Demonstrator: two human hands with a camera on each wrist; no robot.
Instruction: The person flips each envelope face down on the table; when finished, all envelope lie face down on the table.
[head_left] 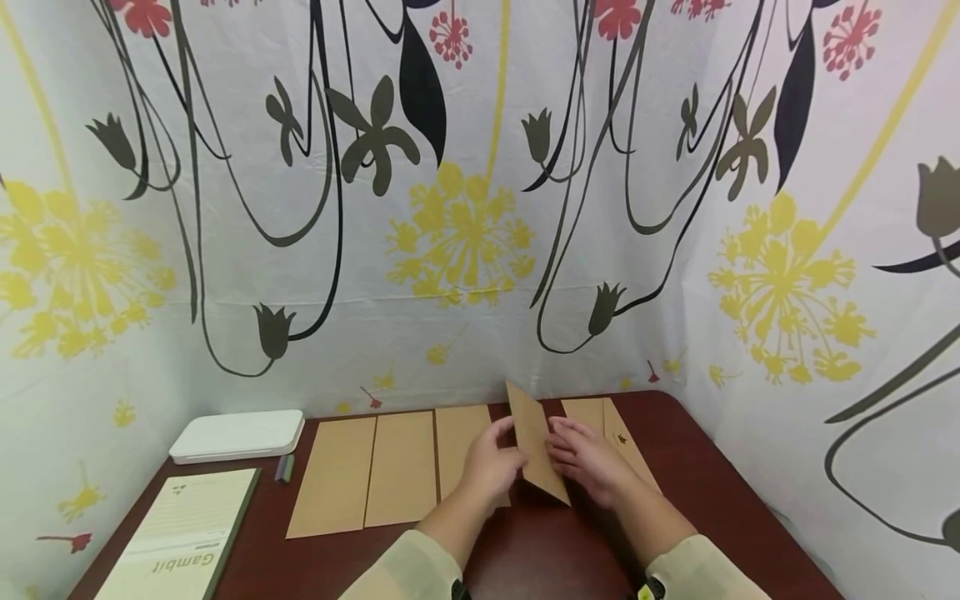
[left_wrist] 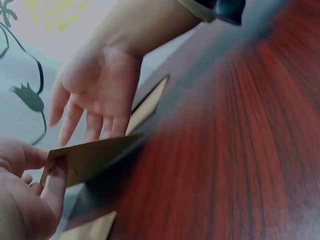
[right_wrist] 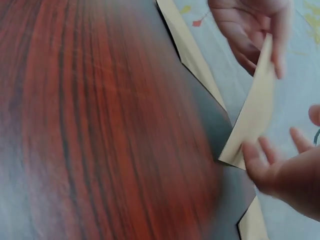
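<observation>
A thin brown kraft-paper rectangle [head_left: 536, 442] stands tilted on edge above the table between both hands. My left hand [head_left: 491, 458] pinches its left side; in the left wrist view that hand's thumb [left_wrist: 56, 182] lies against one face. On the other side is my right hand [head_left: 592, 458], its fingers [right_wrist: 255, 155] loosely extended and touching the paper in the right wrist view. Several similar brown rectangles lie flat nearby, among them one [head_left: 401, 467] to the left and one [head_left: 626, 442], with a small dark mark, beyond the right hand.
A dark red wood-grain table [head_left: 555, 550] fills the lower area. At its left are a white flat case [head_left: 238, 435], two small greenish-grey sticks [head_left: 285, 468] and a "Gambit" pad [head_left: 183, 529]. A floral curtain [head_left: 480, 350] hangs along the back and sides.
</observation>
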